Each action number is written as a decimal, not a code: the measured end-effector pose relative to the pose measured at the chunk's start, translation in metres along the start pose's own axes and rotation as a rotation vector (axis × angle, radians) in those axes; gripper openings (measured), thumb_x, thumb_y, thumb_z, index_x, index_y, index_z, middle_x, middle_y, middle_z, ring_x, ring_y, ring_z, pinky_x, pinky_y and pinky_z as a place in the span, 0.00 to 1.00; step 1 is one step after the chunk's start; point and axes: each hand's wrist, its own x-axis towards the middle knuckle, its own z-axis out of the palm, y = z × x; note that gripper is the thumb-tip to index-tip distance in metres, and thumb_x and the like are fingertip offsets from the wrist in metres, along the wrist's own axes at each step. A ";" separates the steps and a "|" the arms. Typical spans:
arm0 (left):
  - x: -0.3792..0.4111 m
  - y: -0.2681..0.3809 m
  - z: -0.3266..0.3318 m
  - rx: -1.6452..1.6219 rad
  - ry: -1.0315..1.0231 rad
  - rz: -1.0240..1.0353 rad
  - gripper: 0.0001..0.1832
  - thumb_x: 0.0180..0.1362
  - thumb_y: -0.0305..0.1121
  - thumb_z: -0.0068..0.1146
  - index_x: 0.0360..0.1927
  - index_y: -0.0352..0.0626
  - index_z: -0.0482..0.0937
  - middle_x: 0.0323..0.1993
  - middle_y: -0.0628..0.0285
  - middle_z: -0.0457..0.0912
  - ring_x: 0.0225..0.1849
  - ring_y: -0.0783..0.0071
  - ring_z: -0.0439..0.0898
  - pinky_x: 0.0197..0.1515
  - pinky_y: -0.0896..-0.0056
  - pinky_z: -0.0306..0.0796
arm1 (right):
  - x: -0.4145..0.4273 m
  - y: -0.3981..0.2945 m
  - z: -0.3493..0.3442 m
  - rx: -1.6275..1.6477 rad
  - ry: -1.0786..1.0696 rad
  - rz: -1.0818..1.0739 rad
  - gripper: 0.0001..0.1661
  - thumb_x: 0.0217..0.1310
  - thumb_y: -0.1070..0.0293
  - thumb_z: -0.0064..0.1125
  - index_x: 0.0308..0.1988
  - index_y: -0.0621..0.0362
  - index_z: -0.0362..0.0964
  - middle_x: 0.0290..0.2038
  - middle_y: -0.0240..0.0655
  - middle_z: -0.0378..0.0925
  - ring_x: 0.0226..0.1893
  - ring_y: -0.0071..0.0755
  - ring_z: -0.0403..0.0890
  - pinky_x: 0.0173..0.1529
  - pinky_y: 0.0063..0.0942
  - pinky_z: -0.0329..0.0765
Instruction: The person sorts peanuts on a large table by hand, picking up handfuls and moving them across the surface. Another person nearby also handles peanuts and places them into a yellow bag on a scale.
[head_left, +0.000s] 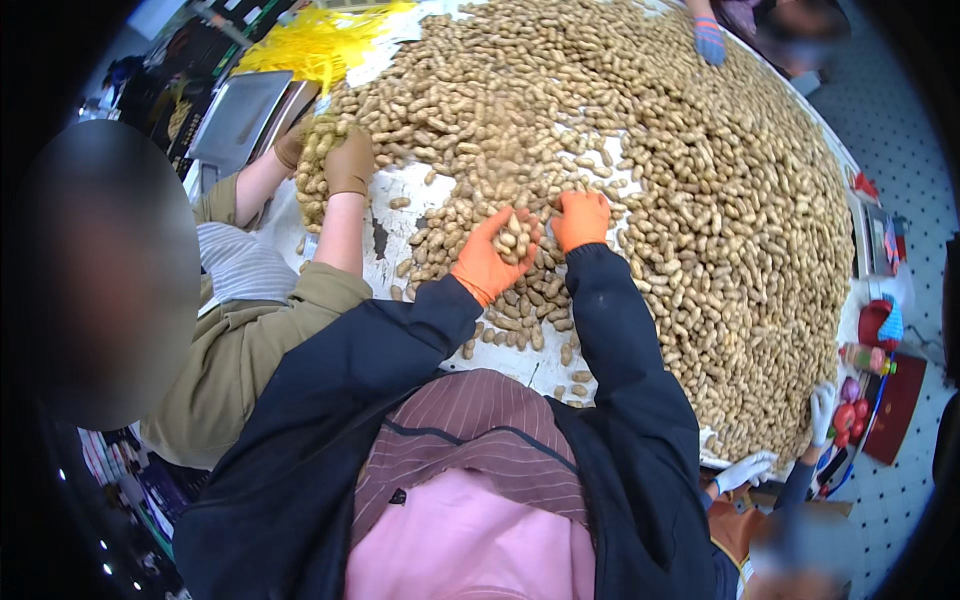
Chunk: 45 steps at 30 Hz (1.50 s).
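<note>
My left hand (495, 255), in an orange glove, is turned palm up and cups several unshelled peanuts (513, 238). Just to its right, my right hand (582, 219), also gloved in orange, lies back upward on the pile with its fingertips among the peanuts; whether it grips any is hidden. Loose peanuts in their shells (735, 225) cover much of the white table (405, 184), heaped thickly ahead and to the right. A smaller batch lies under and in front of both hands, with a few scattered near the table's edge by my body.
At my left, a co-worker's gloved hands (349, 161) hold a green net bag of peanuts (315, 172). Behind lie yellow mesh strips (322, 41) and a grey tray (244, 116). Other people's gloved hands reach in at the top right (709, 41) and lower right (744, 471). A bottle (866, 358) is at the right.
</note>
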 end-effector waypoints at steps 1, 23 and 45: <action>-0.007 0.000 -0.004 0.032 0.016 0.015 0.18 0.65 0.41 0.47 0.53 0.42 0.72 0.49 0.57 0.76 0.45 0.63 0.76 0.41 0.64 0.77 | -0.005 -0.002 -0.008 0.094 0.014 -0.009 0.12 0.44 0.62 0.62 0.34 0.50 0.77 0.32 0.35 0.78 0.43 0.44 0.74 0.54 0.45 0.65; -0.170 -0.007 -0.104 0.195 0.088 0.284 0.17 0.61 0.39 0.55 0.51 0.44 0.73 0.45 0.64 0.79 0.43 0.73 0.78 0.43 0.68 0.75 | -0.099 -0.176 -0.065 0.713 -0.483 -0.638 0.24 0.50 0.73 0.64 0.50 0.56 0.72 0.40 0.39 0.78 0.36 0.37 0.82 0.39 0.30 0.78; -0.627 -0.121 -0.446 0.650 2.348 0.051 0.43 0.46 0.62 0.58 0.60 0.42 0.69 0.54 0.43 0.73 0.58 0.48 0.71 0.59 0.57 0.65 | -0.129 -0.202 -0.036 0.688 -0.702 -0.694 0.23 0.53 0.69 0.61 0.51 0.60 0.71 0.40 0.43 0.78 0.36 0.40 0.80 0.42 0.32 0.75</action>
